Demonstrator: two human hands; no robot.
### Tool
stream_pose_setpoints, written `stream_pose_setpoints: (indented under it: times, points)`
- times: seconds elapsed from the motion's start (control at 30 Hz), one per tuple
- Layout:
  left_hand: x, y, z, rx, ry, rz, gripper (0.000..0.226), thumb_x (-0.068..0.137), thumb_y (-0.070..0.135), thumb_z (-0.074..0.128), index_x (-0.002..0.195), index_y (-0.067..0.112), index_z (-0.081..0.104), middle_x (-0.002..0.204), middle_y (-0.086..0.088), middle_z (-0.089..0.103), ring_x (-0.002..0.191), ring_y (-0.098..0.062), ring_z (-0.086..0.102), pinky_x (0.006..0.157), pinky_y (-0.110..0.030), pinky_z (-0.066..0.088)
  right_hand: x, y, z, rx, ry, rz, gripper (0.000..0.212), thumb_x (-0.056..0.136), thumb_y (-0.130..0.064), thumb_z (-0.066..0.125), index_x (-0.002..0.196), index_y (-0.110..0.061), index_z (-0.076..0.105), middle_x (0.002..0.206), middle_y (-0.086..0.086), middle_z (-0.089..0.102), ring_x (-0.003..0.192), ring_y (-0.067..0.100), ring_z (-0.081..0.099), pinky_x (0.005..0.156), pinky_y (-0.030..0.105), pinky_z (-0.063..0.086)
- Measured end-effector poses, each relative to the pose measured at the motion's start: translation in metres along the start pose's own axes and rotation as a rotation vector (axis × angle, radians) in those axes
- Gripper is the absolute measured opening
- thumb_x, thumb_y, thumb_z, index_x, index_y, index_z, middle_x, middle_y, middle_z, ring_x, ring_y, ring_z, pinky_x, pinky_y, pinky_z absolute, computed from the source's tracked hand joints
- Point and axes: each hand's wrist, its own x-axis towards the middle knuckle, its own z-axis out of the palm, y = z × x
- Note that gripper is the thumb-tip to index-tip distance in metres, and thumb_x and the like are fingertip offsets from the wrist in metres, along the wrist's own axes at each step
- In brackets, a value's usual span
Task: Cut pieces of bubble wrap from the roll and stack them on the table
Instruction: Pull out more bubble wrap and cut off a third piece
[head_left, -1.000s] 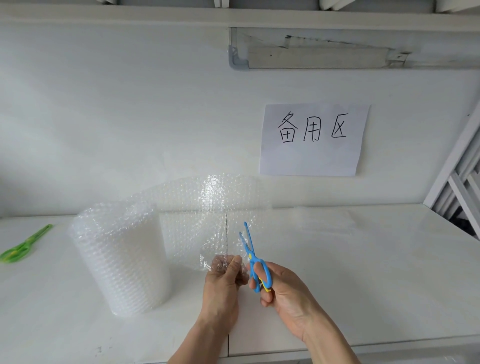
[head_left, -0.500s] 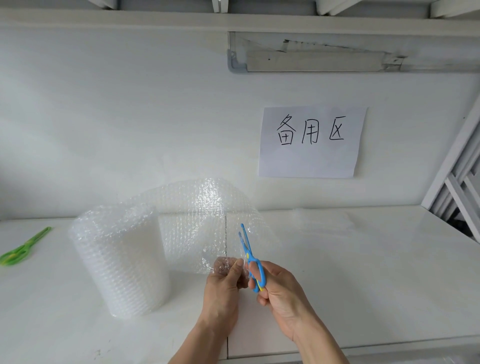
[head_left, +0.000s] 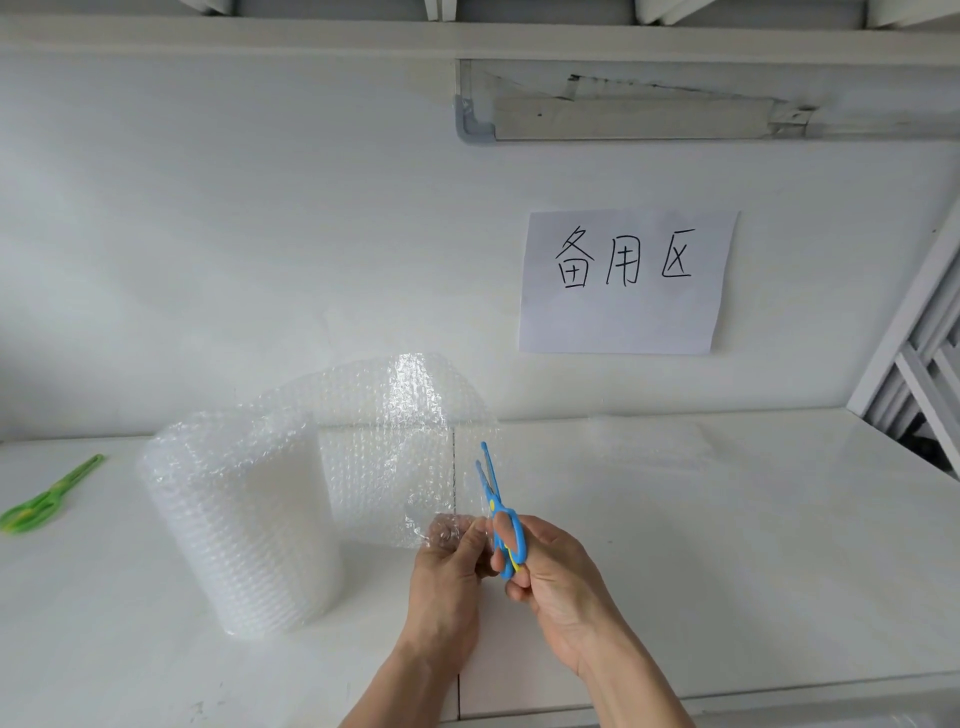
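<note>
The left hand (head_left: 447, 566) is pinching the loose end of the bubble wrap (head_left: 410, 447) between thumb and fingers; the right hand (head_left: 550, 571) is curling its fingers through the handles of the blue scissors (head_left: 498, 512), blades slightly parted just above those fingertips. The roll (head_left: 239, 525) is standing upright on the table (head_left: 727, 545), left of the fingers; green scissors (head_left: 47, 499) are lying far left.
</note>
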Motion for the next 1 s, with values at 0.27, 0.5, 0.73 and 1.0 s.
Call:
stream_pose_setpoints:
  times: [0.27,0.5,0.73,1.0]
  points:
    - [0.006,-0.007,-0.008,0.060,0.045,0.033,0.017,0.094,0.016,0.063,0.078,0.013,0.061,0.072,-0.022,0.058,0.072,-0.036,0.049,0.075,-0.051,0.043,0.002,-0.004,-0.001,0.031,-0.020,-0.020,0.023,0.083,-0.032,0.072,0.073,-0.012,0.073,0.068,0.004,0.051,0.061,0.012,0.043,0.054,0.025,0.032]
    - [0.004,-0.005,-0.006,0.062,0.032,0.040,0.015,0.096,0.012,0.060,0.082,0.007,0.056,0.065,-0.015,0.057,0.072,-0.033,0.049,0.076,-0.051,0.042,0.002,-0.009,-0.011,-0.016,-0.086,-0.028,0.049,0.061,-0.054,0.082,0.083,-0.011,0.075,0.066,0.003,0.059,0.053,0.008,0.040,0.053,0.022,0.034]
    - [0.003,-0.004,-0.006,0.086,0.040,0.040,0.013,0.096,0.011,0.059,0.085,0.004,0.056,0.069,-0.017,0.056,0.070,-0.029,0.047,0.071,-0.044,0.041,0.005,-0.009,-0.009,0.007,-0.074,-0.024,0.036,0.061,-0.049,0.081,0.074,-0.016,0.074,0.064,0.002,0.054,0.058,0.011,0.043,0.054,0.024,0.032]
    - [0.003,-0.005,-0.008,0.074,0.018,0.028,0.018,0.093,0.018,0.063,0.075,0.016,0.064,0.075,-0.023,0.060,0.073,-0.032,0.050,0.074,-0.050,0.042,0.008,-0.014,-0.006,0.058,-0.088,0.014,0.046,0.070,-0.051,0.080,0.089,-0.010,0.069,0.068,0.004,0.056,0.054,0.010,0.038,0.056,0.023,0.031]
